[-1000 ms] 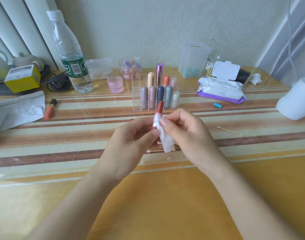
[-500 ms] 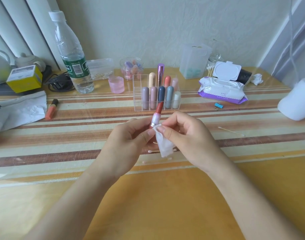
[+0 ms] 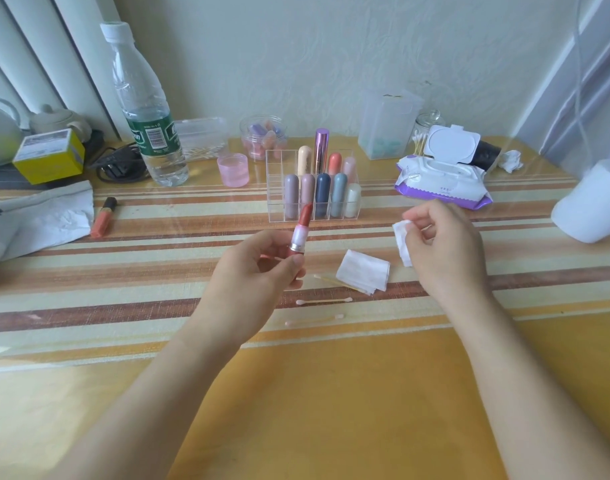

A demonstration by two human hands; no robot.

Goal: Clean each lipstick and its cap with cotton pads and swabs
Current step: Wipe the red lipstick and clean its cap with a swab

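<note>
At the far left of the table a gloss tube (image 3: 104,216) lies flat and a bottle (image 3: 147,109) stands behind it, both well apart from the work and unlikely to be disturbed. Near the middle, the left hand (image 3: 258,268) pinches the lipstick (image 3: 300,233) low on its base between thumb and fingertips, with the red stick wound out, uncapped and tilted a little to the right. That is the weak point, I judge: with so much soft stick out, a sideways push from a wipe could bend or snap it, and the low fingertip grip could let the tube twist or slip. Just beyond it stands the rack (image 3: 314,188) of capped lipsticks, and a forward sway could smear red on its clear wall. On the table to the right lie three swabs (image 3: 324,301) and a spare pad (image 3: 364,275) that covers one swab's end. A dropped lipstick would stain these, and a brushing wrist could roll the swabs away. The right hand (image 3: 445,251), held apart from the lipstick, pinches a folded pad (image 3: 402,240) between thumb and fingers. If it is already soiled, it would spread colour rather than lift it. I cannot tell where the cap is.
</note>
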